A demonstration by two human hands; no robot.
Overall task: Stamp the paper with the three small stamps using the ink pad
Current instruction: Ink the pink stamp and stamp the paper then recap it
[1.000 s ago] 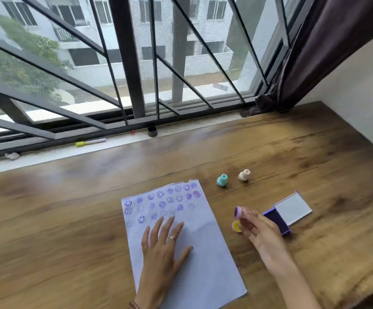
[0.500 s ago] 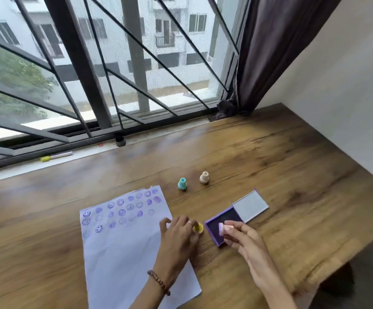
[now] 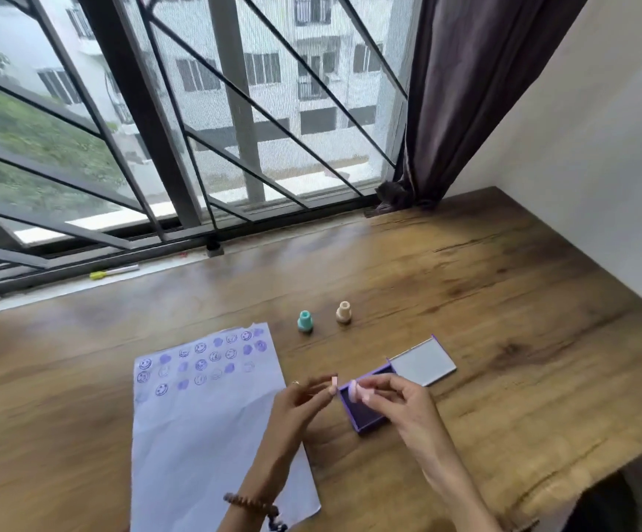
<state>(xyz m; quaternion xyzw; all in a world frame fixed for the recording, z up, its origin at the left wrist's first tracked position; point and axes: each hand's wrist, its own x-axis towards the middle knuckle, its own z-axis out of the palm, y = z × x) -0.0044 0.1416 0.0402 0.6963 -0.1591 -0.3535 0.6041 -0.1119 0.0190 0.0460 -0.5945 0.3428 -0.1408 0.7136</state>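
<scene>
The white paper (image 3: 212, 424) lies on the wooden table (image 3: 503, 301), with several purple smiley and blot prints across its top. My right hand (image 3: 404, 408) pinches a small pink stamp (image 3: 354, 391) just above the open purple ink pad (image 3: 367, 416), whose lid (image 3: 423, 363) is folded back to the right. My left hand (image 3: 296, 407) hovers at the paper's right edge, fingertips pinched on a small pale cap (image 3: 334, 381) that is blurred, close to the pink stamp. A teal stamp (image 3: 305, 321) and a beige stamp (image 3: 343, 312) stand upright beyond the pad.
A barred window (image 3: 196, 147) runs along the table's far side, with a yellow-tipped pen (image 3: 114, 271) on its sill. A dark curtain (image 3: 465, 90) hangs at the right, next to a white wall (image 3: 599, 167). The table's front edge drops off at lower right.
My left hand left the paper, took the small yellow piece beside the pad and lifted off the table. My right hand carried the pink stamp over the ink pad. The camera view shifted.
</scene>
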